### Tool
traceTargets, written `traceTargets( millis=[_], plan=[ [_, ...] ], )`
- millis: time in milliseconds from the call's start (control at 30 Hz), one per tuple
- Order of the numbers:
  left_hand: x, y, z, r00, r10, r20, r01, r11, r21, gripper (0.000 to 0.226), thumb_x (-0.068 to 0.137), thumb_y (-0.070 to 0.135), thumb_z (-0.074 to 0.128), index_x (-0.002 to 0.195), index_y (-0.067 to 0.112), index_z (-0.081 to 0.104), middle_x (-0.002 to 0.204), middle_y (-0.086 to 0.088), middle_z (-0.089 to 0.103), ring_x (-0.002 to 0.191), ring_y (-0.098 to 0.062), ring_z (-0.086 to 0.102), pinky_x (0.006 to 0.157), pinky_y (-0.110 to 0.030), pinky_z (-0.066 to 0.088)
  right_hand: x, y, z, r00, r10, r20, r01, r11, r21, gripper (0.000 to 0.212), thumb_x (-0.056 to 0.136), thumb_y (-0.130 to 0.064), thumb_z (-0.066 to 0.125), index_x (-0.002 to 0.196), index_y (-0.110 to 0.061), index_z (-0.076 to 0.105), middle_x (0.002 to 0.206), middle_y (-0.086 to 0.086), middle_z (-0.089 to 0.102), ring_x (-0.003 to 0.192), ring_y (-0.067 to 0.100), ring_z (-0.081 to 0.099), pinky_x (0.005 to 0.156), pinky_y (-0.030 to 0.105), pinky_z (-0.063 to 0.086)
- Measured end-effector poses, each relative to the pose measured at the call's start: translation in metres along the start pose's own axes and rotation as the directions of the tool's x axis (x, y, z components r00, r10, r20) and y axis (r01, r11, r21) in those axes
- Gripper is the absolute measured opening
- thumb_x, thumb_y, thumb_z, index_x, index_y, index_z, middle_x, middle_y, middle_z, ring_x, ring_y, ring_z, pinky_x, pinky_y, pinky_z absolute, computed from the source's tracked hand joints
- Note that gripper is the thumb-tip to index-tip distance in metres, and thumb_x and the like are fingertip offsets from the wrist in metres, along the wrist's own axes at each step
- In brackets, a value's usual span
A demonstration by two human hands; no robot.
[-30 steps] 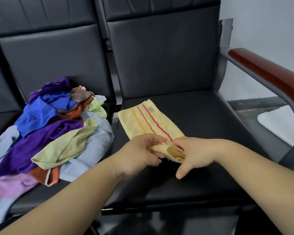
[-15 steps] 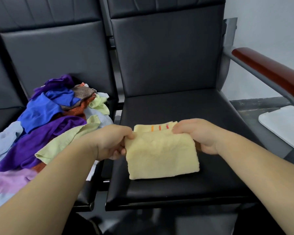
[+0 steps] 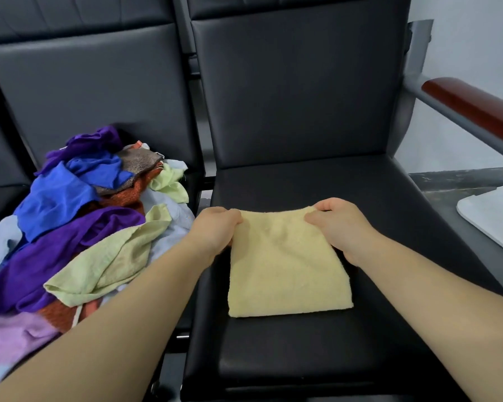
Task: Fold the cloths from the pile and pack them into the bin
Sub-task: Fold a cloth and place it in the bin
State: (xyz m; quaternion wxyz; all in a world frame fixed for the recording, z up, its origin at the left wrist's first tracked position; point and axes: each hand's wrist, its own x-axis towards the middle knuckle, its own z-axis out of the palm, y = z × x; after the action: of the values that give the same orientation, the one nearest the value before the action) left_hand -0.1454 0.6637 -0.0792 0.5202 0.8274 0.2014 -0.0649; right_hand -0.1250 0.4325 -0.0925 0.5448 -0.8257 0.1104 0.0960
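Left hand (image 3: 215, 227) and right hand (image 3: 341, 226) pinch the folded yellow cloth's (image 3: 288, 268) far corners.

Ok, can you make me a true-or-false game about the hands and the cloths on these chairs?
1. The left hand and the right hand both hold the yellow cloth. True.
2. The yellow cloth lies on the floor. False: it lies folded on the black seat.
3. The pile of cloths lies to the left of the yellow cloth. True.
4. The right hand digs in the pile of cloths. False: it pinches the yellow cloth's far right corner.
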Motion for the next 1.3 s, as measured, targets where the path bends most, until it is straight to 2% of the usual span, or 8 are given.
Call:
traceTargets(
  millis=[133,267,533,633,800,1000,1200,1300],
  plan=[
    [0.010,-0.011,0.011,0.991,0.087,-0.101,-0.052,0.950,0.307,0.038,0.091,0.049,0.056,0.081,0.014,0.045,0.076,0.001,0.051,0.065,-0.015,0.047,0.061,-0.028,0.037,0.007,0.004,-0.003,0.999,-0.011,-0.049,-0.005,0.947,-0.320,0.026,0.089,-0.047,0.065,0.098,-0.024,0.056,0.083,-0.011,0.058,0.069,0.007,0.055,0.057,0.029,0.040],
    [0.000,-0.009,0.009,0.994,-0.091,0.053,0.055,0.880,0.471,0.033,0.091,0.046,0.056,0.093,0.013,0.057,0.089,0.003,0.060,0.075,-0.012,0.056,0.058,-0.027,0.039,0.001,-0.004,-0.002,0.979,0.163,0.119,-0.061,0.804,-0.592,0.040,0.084,-0.056,0.063,0.080,-0.016,0.060,0.077,-0.005,0.061,0.067,0.013,0.058,0.056,0.027,0.042],
    [-0.040,0.014,0.025,0.998,-0.027,0.061,0.029,0.999,-0.025,0.015,0.099,0.018,0.050,0.113,0.016,0.053,0.103,-0.005,0.061,0.089,-0.022,0.059,0.072,-0.039,0.054,-0.029,-0.022,-0.017,0.985,-0.002,0.173,0.061,0.940,-0.337,0.031,0.103,-0.036,0.051,0.128,-0.017,0.051,0.109,-0.001,0.059,0.093,0.017,0.060,0.068,0.031,0.046],
    [-0.062,0.055,0.036,0.974,0.216,0.061,-0.210,0.973,-0.094,0.012,0.101,0.017,0.048,0.110,0.022,0.054,0.103,0.005,0.065,0.093,-0.013,0.063,0.073,-0.035,0.053,-0.046,-0.046,-0.069,0.974,-0.221,0.043,0.223,0.917,-0.331,0.028,0.106,-0.040,0.046,0.127,-0.021,0.048,0.106,-0.004,0.058,0.091,0.014,0.058,0.067,0.032,0.044],
    [-0.112,0.143,0.108,0.799,0.474,0.368,-0.453,0.879,-0.149,0.039,0.088,0.025,0.050,0.126,0.027,0.060,0.120,0.003,0.072,0.107,-0.017,0.070,0.088,-0.042,0.058,-0.106,-0.025,-0.177,0.883,-0.357,-0.305,0.290,0.925,-0.244,0.017,0.107,-0.044,0.047,0.115,-0.029,0.050,0.101,-0.011,0.059,0.089,0.007,0.057,0.070,0.030,0.044],
    [-0.196,0.186,0.266,0.496,0.444,0.746,-0.603,0.794,-0.072,0.034,0.086,0.019,0.048,0.117,0.022,0.063,0.114,-0.004,0.073,0.106,-0.025,0.070,0.093,-0.051,0.057,-0.191,0.110,-0.281,0.665,-0.023,-0.746,0.098,0.994,0.056,0.013,0.106,-0.036,0.051,0.107,-0.023,0.052,0.095,-0.009,0.059,0.084,0.005,0.054,0.064,0.024,0.036],
    [-0.265,0.139,0.422,0.333,0.076,0.940,-0.611,0.777,0.154,0.019,0.096,0.015,0.054,0.111,0.024,0.060,0.116,-0.004,0.071,0.106,-0.022,0.067,0.096,-0.046,0.056,-0.276,0.262,-0.301,0.445,0.419,-0.791,-0.182,0.907,0.378,0.013,0.104,-0.032,0.051,0.109,-0.020,0.051,0.096,-0.007,0.060,0.083,0.007,0.055,0.068,0.034,0.040],
    [-0.293,0.104,0.474,0.270,-0.133,0.954,-0.600,0.751,0.275,0.020,0.099,0.014,0.054,0.116,0.023,0.059,0.112,-0.003,0.071,0.100,-0.020,0.068,0.081,-0.038,0.059,-0.315,0.316,-0.296,0.330,0.552,-0.766,-0.265,0.833,0.487,0.015,0.105,-0.033,0.050,0.111,-0.019,0.050,0.093,-0.010,0.058,0.079,0.004,0.052,0.065,0.030,0.037]
  ],
)
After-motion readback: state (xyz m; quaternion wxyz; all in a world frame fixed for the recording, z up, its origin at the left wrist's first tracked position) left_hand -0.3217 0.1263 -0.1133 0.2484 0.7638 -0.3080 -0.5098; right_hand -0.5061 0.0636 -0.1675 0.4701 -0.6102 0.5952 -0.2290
